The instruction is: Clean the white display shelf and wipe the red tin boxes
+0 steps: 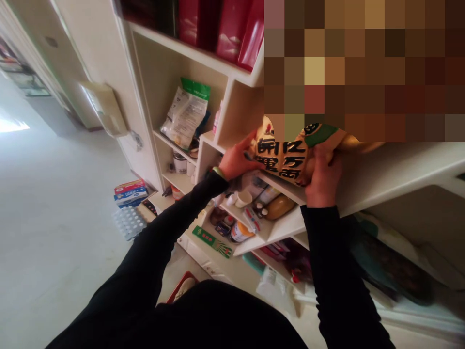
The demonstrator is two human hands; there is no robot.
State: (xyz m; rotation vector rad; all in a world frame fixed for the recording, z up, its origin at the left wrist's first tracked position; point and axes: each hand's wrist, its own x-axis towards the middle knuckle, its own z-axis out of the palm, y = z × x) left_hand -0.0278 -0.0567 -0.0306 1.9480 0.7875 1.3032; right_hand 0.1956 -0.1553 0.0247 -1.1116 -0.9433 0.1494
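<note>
An orange-tan food bag (290, 152) with large black characters and a green patch lies at the front edge of a white shelf (399, 169). My left hand (238, 160) grips the bag's left end, fingers curled round it. My right hand (323, 179) clasps the bag's lower right side from below. Both arms wear black sleeves, and a green band sits on the left wrist. The bag's upper part is hidden behind a pixelated block.
The white shelving unit (203, 145) holds a clear green-topped packet (187, 114), red boxes (225, 29) on top, and jars, cups and bottles (254, 213) on lower shelves. Boxes and a blister tray (129, 220) lie on the pale floor at left.
</note>
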